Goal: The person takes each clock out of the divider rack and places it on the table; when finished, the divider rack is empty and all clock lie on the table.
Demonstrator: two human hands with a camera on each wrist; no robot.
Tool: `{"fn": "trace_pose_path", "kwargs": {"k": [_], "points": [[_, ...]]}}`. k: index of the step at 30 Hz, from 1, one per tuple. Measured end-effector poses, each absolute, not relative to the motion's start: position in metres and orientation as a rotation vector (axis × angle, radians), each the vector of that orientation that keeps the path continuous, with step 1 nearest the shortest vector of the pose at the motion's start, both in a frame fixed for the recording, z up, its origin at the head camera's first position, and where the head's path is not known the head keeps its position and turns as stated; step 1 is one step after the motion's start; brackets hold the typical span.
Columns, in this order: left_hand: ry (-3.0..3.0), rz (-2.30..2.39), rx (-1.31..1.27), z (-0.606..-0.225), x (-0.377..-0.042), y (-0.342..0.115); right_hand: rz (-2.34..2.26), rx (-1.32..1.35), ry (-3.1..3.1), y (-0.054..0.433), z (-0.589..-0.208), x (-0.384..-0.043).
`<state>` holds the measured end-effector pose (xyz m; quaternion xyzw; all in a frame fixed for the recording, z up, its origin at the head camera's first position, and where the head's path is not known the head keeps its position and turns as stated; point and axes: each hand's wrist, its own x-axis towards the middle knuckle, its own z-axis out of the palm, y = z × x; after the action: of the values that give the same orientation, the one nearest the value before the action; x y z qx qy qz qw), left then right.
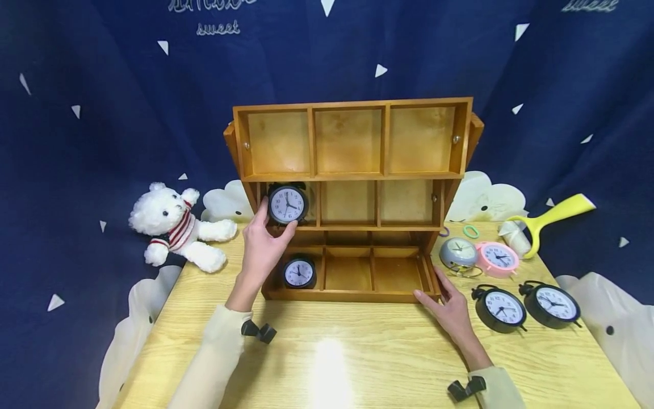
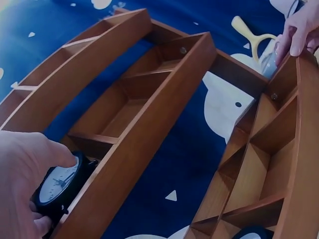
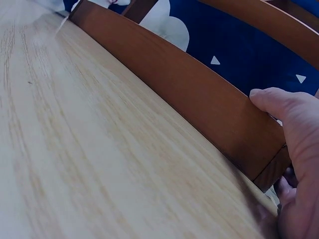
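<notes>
My left hand [image 1: 262, 244] holds a black twin-bell alarm clock [image 1: 287, 204] by its edges, thumb low and fingers on the left side. This clock is upright at the left compartment of the middle tier of a three-tier wooden shelf [image 1: 352, 296]. In the left wrist view, the thumb of the left hand [image 2: 27, 169] lies on the clock's rim [image 2: 62, 184]. My right hand [image 1: 452, 309] grips the bottom tier's front right corner, thumb on the top edge, as the right wrist view also shows. A second black clock [image 1: 299, 273] sits in the bottom tier's left compartment.
Right of the shelf lie two black alarm clocks [image 1: 503, 308] [image 1: 552, 305], a grey clock [image 1: 458, 253], a pink clock [image 1: 497, 258], a green ring [image 1: 470, 231] and a yellow-handled tool [image 1: 557, 215]. A white teddy bear [image 1: 179, 224] sits at the left. A dark blue curtain [image 1: 327, 51] hangs behind.
</notes>
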<state>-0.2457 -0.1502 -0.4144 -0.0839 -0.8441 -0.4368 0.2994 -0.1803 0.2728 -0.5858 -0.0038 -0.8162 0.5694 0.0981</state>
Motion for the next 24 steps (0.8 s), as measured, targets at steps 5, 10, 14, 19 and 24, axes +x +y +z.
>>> {"fn": "trace_pose_path", "kwargs": {"k": [5, 10, 14, 19, 24], "points": [[-2.244, -1.116, -0.158, -0.414, -0.252, -0.143, 1.650, -0.014, -2.427, 0.272, -0.585, -0.180], [-2.242, -1.090, -0.103, -0.417, -0.257, -0.136, 1.637, 0.001, -2.418, 0.272, -0.585, -0.180], [-2.239, -1.075, -0.055, -0.420, -0.259, -0.131, 1.636, 0.005, -2.421, 0.272, -0.585, -0.181], [-2.242, -1.076, -0.017, -0.422, -0.261, -0.129, 1.649, -0.002, -2.419, 0.272, -0.586, -0.181], [-2.218, -1.071, -0.023, -0.424, -0.263, -0.128, 1.635, -0.010, -2.426, 0.273, -0.588, -0.181]]}}
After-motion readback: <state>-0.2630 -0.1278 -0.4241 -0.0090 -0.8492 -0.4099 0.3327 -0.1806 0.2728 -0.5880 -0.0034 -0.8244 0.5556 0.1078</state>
